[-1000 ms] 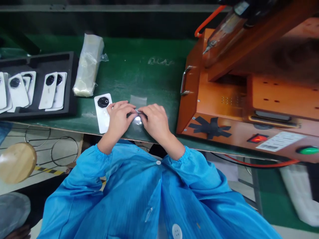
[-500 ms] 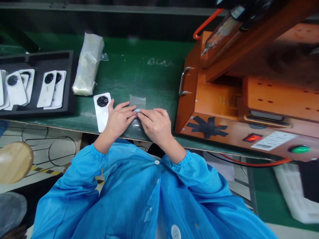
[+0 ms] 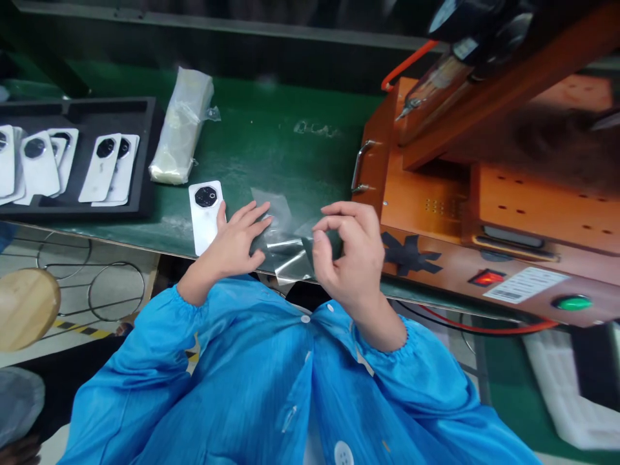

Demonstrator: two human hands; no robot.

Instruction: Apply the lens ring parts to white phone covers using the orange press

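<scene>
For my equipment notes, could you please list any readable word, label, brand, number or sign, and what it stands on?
Nothing can be read for certain.
White rectangular barcode label on the orange metal machine: too blurred to read.
Whitish scrawl on the green bench top: illegible.
Pale label on the clear cylinder: too small.
White rectangular panel beside the left hand: none legible.

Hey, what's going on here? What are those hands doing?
A person is handling clear film at a green table. Their left hand is spread open beside it; their right hand is curled at its other side, maybe pinching it, but that's hard to tell. A white panel lies by the left hand, with more white panels in the black tray.
</scene>
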